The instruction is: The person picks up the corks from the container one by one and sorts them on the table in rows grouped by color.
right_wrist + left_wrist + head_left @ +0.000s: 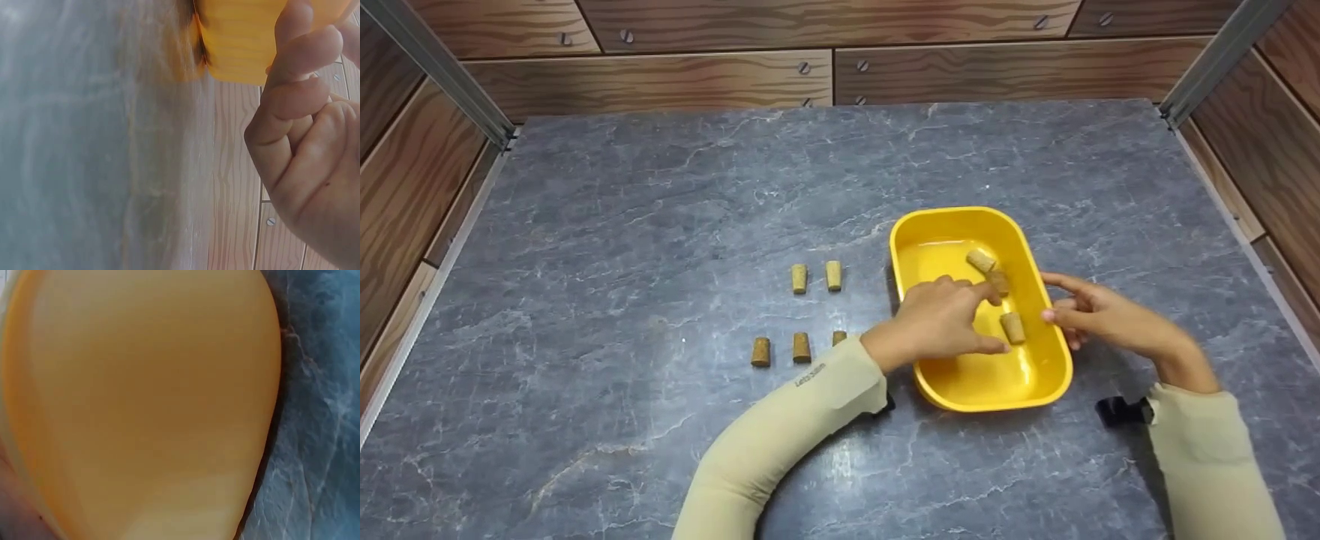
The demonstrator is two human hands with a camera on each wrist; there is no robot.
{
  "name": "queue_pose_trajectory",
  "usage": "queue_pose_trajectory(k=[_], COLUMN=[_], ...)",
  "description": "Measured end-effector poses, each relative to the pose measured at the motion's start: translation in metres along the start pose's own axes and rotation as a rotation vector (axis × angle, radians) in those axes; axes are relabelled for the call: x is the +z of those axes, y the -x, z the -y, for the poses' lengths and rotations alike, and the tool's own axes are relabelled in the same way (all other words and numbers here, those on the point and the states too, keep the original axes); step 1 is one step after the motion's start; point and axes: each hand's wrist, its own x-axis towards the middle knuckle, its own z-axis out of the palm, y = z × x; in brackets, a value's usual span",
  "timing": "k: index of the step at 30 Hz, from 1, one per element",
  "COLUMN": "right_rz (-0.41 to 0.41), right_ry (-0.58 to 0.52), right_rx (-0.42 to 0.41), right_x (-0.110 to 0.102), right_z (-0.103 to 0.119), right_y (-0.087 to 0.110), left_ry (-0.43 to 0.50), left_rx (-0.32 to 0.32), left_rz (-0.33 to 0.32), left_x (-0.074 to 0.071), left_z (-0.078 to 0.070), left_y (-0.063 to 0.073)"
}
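Observation:
A yellow plastic tub (956, 403) stands on the marbled tabletop, with three tapered cork stoppers (1012, 328) visible inside. My left hand (941, 319) reaches in over the tub's left rim. Its thumb and index finger are spread apart, and the index fingertip overlaps a darker cork (998, 282). A paler cork (979, 260) lies just beyond that one. At the tub's right side, my right hand (1110, 319) touches the outer wall near the rim with index finger and thumb; its other fingers bend loosely below. In the left wrist view, the tub's outer wall (152, 382) hides the left fingers.
Left of the tub, two pale corks (833, 275) stand in a back row. Several brown corks (801, 347) form a front row, one partly covered by the left sleeve (802, 420). Wood-patterned panels (697, 79) and metal posts border the table.

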Motion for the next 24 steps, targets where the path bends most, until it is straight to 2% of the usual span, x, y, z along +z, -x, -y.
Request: queue_pose_trajectory(k=[9, 17, 24], right_rz=[0.007, 0.004, 0.027], right_ry=[-0.021, 0.009, -0.008], right_rx=[-0.036, -0.008, -0.034], right_x=[0.0, -0.002, -0.004], right_z=[-0.003, -0.001, -0.001], right_y=[0.0, 0.0, 0.0], left_ry=[-0.064, -0.012, -0.014], left_rx=[-0.021, -0.054, -0.057], left_rz=[0.051, 0.057, 0.057], left_x=[0.007, 0.013, 0.014], left_z=[-0.013, -0.015, -0.015], left_y=[-0.015, -0.025, -0.028])
